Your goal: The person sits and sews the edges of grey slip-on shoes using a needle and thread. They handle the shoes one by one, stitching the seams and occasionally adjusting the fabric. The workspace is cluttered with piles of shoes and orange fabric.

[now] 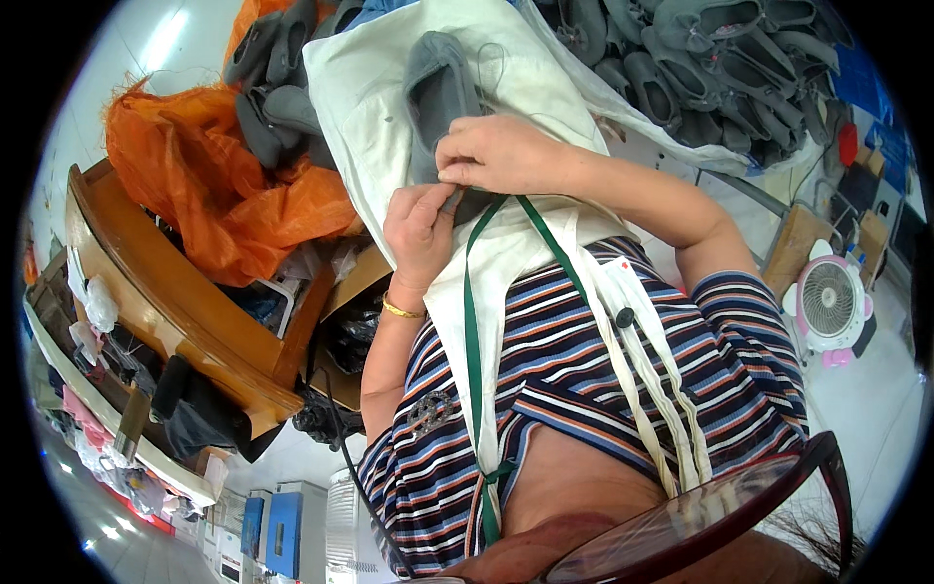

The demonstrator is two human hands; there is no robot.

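A grey slip-on shoe (440, 83) lies on the cream cloth (355, 92) over my lap, its toe pointing away from me. Both hands meet at its near end. My left hand (420, 229) has its fingers closed on the shoe's heel edge. Just above and to the right, my right hand (501, 154) is closed in a pinch, its fingertips near the left thumb. Whatever small thing sits in that pinch is hidden. A thin dark thread (491, 63) loops on the cloth right of the shoe.
Many grey shoes (700, 68) are heaped at the far right, and several more (282, 107) sit by an orange woven sack (209, 185) at the left. A wooden drawer unit (185, 311) stands close on my left. A small fan (829, 297) is at the right.
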